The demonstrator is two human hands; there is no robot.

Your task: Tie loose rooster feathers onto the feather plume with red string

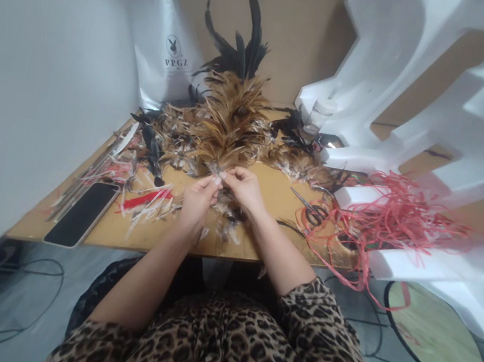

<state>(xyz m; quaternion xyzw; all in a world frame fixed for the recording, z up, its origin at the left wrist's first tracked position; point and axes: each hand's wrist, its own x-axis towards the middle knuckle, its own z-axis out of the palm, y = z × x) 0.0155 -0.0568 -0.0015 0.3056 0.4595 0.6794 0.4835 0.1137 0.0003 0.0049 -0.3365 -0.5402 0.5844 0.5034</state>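
Plume of brown feathers (230, 120), with long black feathers (252, 39) at its far end, spreads just beyond the person's left hand (199, 198) and right hand (244, 191), both pinching its near end between thumb and fingers. It looks light, soft and springy to me, its fringes likely easy to crush, so the narrow base at those fingertips seems the safest hold.

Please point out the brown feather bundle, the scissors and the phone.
Brown feather bundle (234, 114): head view, middle of its brown plumes.
Scissors (309, 206): head view, where blades meet handles.
Phone (82, 213): head view, middle of its dark screen.
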